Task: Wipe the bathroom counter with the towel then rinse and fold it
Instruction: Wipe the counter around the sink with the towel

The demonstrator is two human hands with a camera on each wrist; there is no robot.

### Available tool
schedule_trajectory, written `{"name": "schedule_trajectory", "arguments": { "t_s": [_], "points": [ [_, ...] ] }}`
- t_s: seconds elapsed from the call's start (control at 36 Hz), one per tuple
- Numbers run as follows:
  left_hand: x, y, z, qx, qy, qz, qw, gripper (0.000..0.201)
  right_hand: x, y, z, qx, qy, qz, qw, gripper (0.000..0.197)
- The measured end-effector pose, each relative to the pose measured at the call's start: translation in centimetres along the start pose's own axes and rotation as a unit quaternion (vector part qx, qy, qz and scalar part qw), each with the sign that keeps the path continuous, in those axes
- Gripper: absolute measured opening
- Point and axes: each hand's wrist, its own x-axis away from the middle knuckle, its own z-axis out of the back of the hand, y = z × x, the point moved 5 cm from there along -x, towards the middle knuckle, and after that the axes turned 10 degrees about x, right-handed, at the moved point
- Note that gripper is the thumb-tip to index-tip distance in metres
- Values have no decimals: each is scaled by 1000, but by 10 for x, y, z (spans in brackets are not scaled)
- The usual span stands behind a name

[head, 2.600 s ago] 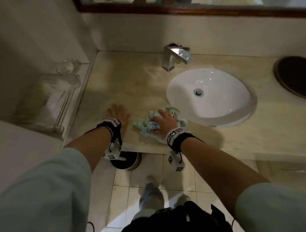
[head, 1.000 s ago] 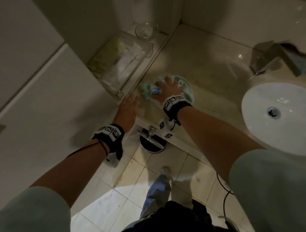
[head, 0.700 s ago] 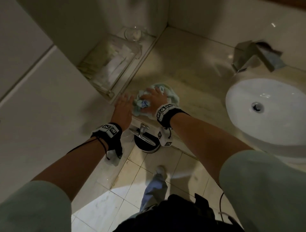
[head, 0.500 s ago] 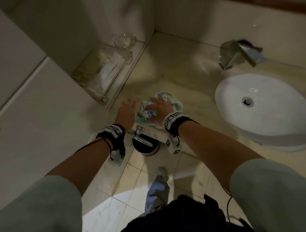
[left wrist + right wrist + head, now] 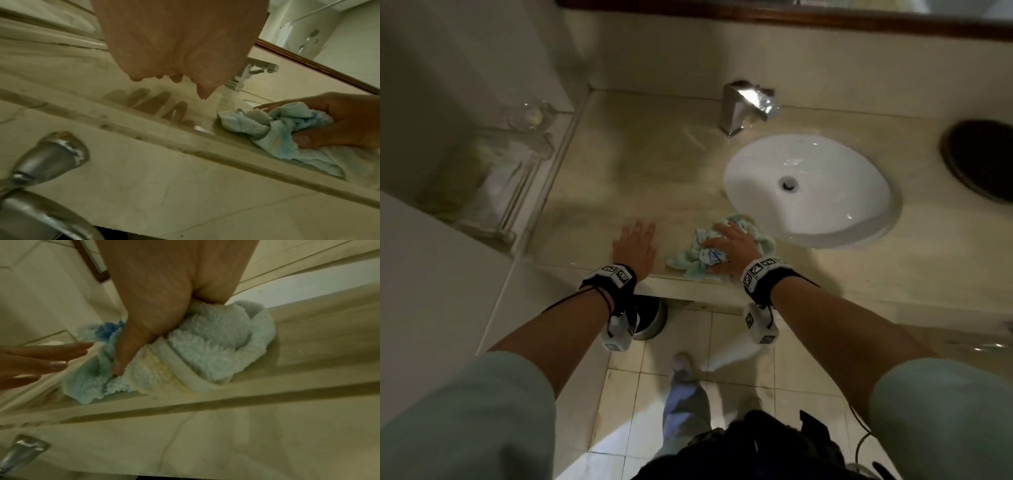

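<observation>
The right hand (image 5: 729, 248) presses the bunched towel (image 5: 697, 260) at the counter (image 5: 619, 178) near edge, just beside the sink (image 5: 808, 185), fingers curled into it. Left hand (image 5: 635, 245) rests flat, fingers straight (a brace). Best to spread the towel wider and overlap strokes.

left grip (image 5: 635, 245) flat, fingers straight; right grip (image 5: 729, 248) curled, clutching.

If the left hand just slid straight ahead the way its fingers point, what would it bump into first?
Probably nothing soon: the left hand points over bare counter toward the back wall. The faucet sits off to its right, though depth is unclear.
</observation>
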Motion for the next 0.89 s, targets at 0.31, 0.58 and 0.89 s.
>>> {"name": "schedule_trajectory", "arguments": {
  "t_s": [0.31,0.58,0.89],
  "points": [
    [0,97,-31,-32,-83,-30,996,63,113,123,6,-66,63,-161,983,65],
    [-8,157,-51,-39,-81,-41,995,65,183,204,-1,-98,68,-278,953,69],
    [-17,210,-58,-19,-93,-18,995,69,213,259,3,-80,40,-358,929,68]
  ]
}}
